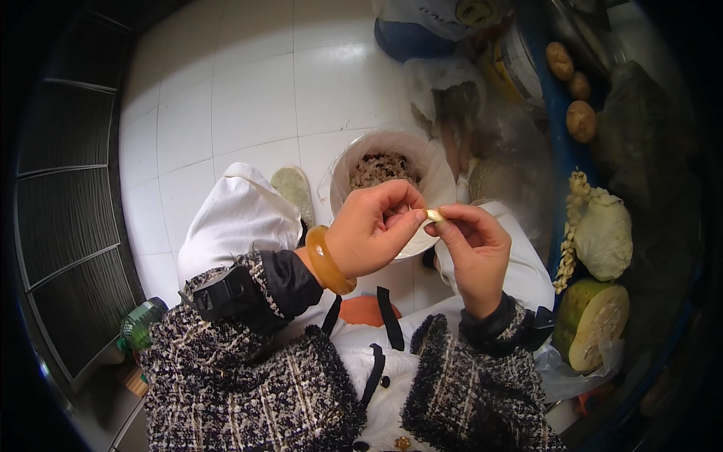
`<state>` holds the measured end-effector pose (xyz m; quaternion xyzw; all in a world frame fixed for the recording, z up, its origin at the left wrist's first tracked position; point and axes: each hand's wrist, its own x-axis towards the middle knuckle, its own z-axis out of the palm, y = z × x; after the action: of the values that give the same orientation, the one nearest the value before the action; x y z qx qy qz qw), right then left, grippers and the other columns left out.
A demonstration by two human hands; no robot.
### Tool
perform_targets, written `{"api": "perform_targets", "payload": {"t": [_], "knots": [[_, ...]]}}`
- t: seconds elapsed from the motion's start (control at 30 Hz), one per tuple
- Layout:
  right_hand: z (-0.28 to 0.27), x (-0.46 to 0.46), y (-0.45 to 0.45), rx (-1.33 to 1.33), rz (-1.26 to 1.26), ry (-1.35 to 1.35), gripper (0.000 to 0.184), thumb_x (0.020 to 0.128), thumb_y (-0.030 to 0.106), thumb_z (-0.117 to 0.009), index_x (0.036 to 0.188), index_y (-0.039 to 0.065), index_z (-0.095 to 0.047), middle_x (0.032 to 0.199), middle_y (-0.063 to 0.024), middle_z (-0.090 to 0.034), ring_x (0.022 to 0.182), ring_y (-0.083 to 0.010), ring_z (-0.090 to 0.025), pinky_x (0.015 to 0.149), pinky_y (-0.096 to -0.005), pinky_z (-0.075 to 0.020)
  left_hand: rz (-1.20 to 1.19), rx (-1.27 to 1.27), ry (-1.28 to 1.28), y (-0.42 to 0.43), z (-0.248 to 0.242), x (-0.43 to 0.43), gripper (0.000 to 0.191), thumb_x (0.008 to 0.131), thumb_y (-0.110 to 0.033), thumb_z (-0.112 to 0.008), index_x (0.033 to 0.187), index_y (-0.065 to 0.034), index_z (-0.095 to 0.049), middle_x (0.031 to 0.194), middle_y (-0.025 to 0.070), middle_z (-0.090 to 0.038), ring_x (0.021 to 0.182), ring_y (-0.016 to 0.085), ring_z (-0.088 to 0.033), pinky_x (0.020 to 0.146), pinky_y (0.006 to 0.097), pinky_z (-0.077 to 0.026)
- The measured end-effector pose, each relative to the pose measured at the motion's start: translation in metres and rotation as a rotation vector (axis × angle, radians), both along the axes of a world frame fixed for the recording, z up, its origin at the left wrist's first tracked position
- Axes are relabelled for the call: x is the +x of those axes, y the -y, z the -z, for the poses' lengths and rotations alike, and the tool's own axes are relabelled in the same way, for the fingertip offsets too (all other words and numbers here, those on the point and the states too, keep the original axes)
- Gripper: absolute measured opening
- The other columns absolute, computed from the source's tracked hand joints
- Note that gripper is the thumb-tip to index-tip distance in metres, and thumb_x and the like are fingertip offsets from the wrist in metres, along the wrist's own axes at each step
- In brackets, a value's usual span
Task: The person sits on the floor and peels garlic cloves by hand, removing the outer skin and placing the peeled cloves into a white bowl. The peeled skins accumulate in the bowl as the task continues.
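Observation:
My left hand [373, 226], with an amber-coloured bangle at its wrist, pinches one end of a small pale clove [434, 216] that looks like garlic. The other end sits between the thumb and fingers of my right hand [477, 246]. Both hands are above a white bucket [390, 139] lined with a clear plastic bag. Inside it is a heap of brownish-purple scraps [384, 169], which look like dry skins. My hands hide part of the near rim.
On the right, a row of pale cloves [570, 231] lies beside a cabbage [603, 234]. Near them are a cut green gourd [591, 325] and potatoes [581, 121]. A green plastic bottle [141, 322] is at lower left, near dark ribbed panels [68, 220]. White tiles [248, 90] cover the floor.

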<state>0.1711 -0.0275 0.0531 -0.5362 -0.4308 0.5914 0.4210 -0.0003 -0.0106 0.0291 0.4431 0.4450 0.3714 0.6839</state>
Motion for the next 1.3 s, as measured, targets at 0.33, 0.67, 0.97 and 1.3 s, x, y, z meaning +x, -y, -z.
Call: {"api": "perform_targets", "payload": {"t": [0.33, 0.67, 0.97, 1.3], "knots": [[-0.0027, 0.0004, -0.0004, -0.043, 0.008, -0.025, 0.02, 0.086, -0.002, -0.063, 0.105, -0.006, -0.06, 0.094, -0.0115, -0.067, 0.083, -0.0146, -0.066, 0.077, -0.0241, -0.0529, 0.022, 0.012, -0.016, 0.0017, -0.0027, -0.0015, 0.008, 0.089, -0.008, -0.057, 0.091, -0.0006, -0.059, 0.066, -0.0082, -0.046, 0.058, -0.001, -0.037, 0.051, 0.017, -0.029], [-0.0046, 0.0027, -0.0007, -0.137, 0.015, -0.079, 0.017, 0.087, 0.0, -0.062, 0.103, -0.006, -0.061, 0.09, -0.0117, -0.067, 0.077, -0.015, -0.067, 0.07, -0.0231, -0.053, 0.026, 0.169, -0.148, 0.0014, -0.0051, -0.0015, 0.008, 0.083, -0.008, -0.055, 0.086, -0.0008, -0.057, 0.057, 0.0046, -0.046, 0.049, 0.011, -0.043, 0.047, 0.0265, -0.037], [-0.0062, 0.0005, 0.0002, -0.069, -0.004, 0.022, 0.021, 0.086, 0.0, -0.064, 0.105, -0.006, -0.061, 0.09, -0.0106, -0.068, 0.077, -0.0134, -0.066, 0.071, -0.0227, -0.0525, -0.017, 0.04, -0.034, 0.0006, -0.0024, -0.0006, 0.014, 0.087, -0.015, -0.058, 0.086, -0.0006, -0.058, 0.06, -0.0009, -0.047, 0.054, 0.005, -0.04, 0.049, 0.0229, -0.035], [-0.0021, 0.0054, 0.0016, 0.136, -0.07, 0.139, 0.026, 0.079, -0.003, -0.07, 0.104, -0.003, -0.064, 0.094, -0.0085, -0.065, 0.082, -0.0127, -0.063, 0.073, -0.0223, -0.0505, 0.072, -0.023, 0.048, 0.0026, 0.001, -0.0025, 0.015, 0.092, -0.016, -0.058, 0.092, -0.0012, -0.058, 0.071, -0.0069, -0.049, 0.063, 0.0, -0.039, 0.053, 0.0173, -0.031]]}}
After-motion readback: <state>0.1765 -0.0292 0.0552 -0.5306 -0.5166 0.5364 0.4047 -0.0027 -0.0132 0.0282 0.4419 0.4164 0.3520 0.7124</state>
